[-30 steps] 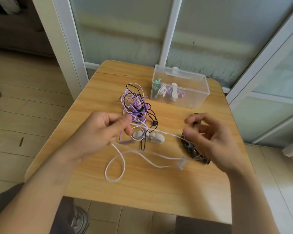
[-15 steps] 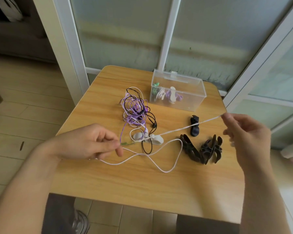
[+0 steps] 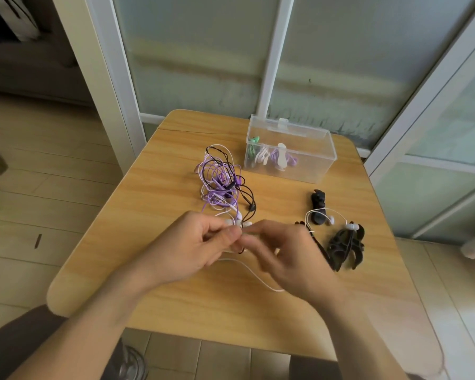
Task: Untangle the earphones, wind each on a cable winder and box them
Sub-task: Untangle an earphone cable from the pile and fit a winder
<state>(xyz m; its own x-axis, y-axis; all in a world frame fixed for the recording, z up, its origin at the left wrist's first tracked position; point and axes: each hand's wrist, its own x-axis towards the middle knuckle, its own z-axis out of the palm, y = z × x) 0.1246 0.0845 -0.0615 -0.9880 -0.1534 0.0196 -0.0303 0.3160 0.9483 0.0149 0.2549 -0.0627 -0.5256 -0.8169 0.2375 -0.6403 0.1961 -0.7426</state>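
Wooden table (image 3: 176,303) first, carrying everything. Clear box (image 3: 310,160) at the far side, lid up, already holding a few wound earphones. Tangle of purple and black earphones (image 3: 220,179) just left of the box, not yet sorted. Pile of black cable winders (image 3: 346,246) to the right, the two buds of a white earphone (image 3: 321,212) draped over them, its cord trailing back under the hands. Left hand (image 3: 192,242) and right hand (image 3: 288,259) met fingertip to fingertip over the near edge of the tangle, fingers curled, seemingly pinching the white cord where it meets a black loop; exact hold blurred. Step in hand, by the look: freeing the white earphone. Next: slipping it clear of the black loop, then picking up a winder.
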